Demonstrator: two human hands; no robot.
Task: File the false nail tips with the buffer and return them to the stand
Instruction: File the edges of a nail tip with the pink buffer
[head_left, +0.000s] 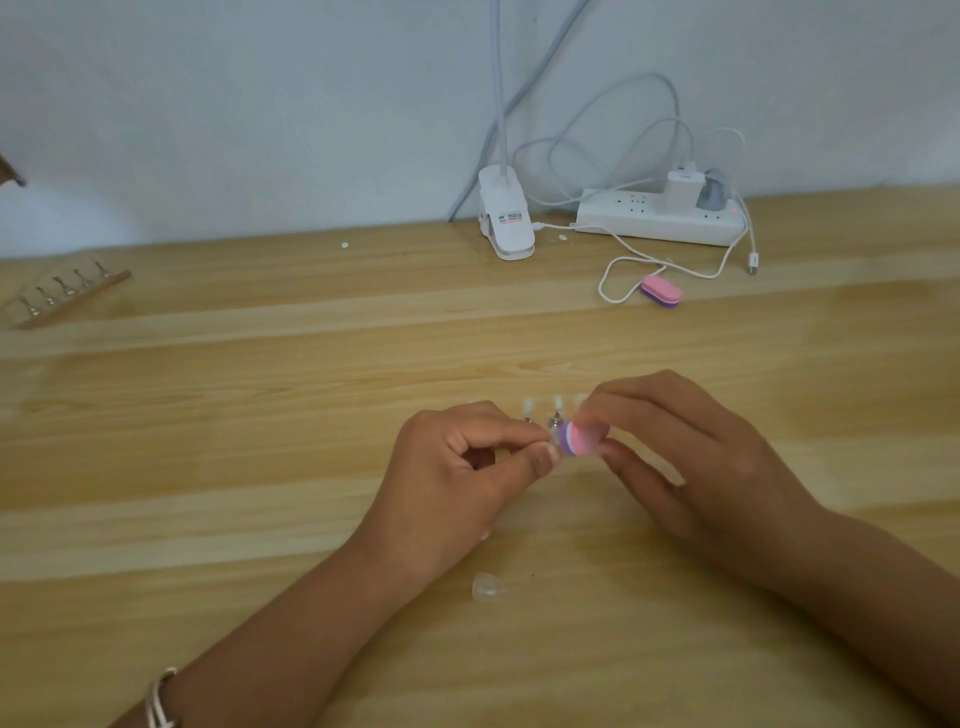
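My right hand (691, 457) pinches a small pink and purple buffer (577, 438) over the middle of the wooden table. My left hand (457, 478) pinches something tiny right against the buffer's left end; the thing itself is hidden between thumb and fingers. Just behind the hands stands a nail stand (555, 415) with clear false nail tips (529, 404) on its pegs, mostly hidden by my fingers. One loose clear nail tip (485, 586) lies on the table near my left forearm.
A second wooden stand (70, 296) with bare metal pegs lies at the far left. Another pink and purple buffer (661, 291) sits at the back right beside white cables. A clip lamp base (506, 221) and a power strip (660, 221) stand by the wall.
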